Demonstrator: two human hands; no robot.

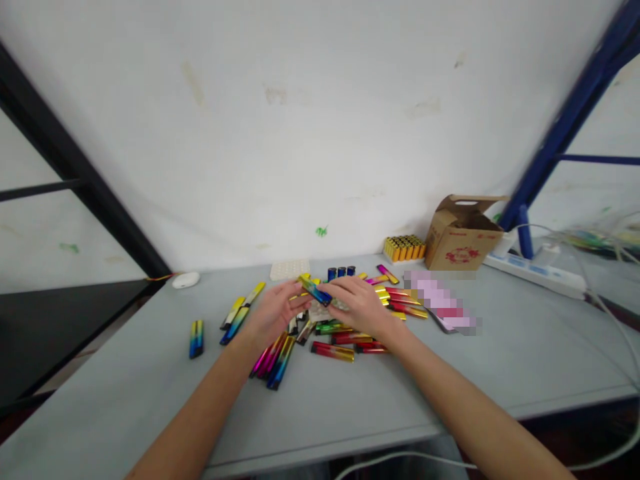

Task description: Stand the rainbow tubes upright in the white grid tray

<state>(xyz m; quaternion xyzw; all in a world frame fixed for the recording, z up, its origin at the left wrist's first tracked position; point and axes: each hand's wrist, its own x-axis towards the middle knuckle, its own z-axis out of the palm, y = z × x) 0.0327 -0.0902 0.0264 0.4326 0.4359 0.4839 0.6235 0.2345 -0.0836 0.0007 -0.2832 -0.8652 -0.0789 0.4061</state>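
Slim yellow-to-blue stick (315, 291) held above the counter (380, 393), among loose coloured sticks (333, 352) — long axis aslant, yellow end pointing far-left, dark blue end near-right. Both hands grip it: left hand (277, 308) by the yellow end, right hand (361, 304) by the blue.

My grey counter (390, 400) carries scattered shiny sticks (333, 352). I see a cardboard box (457, 247) and a power strip (543, 277) on it too.
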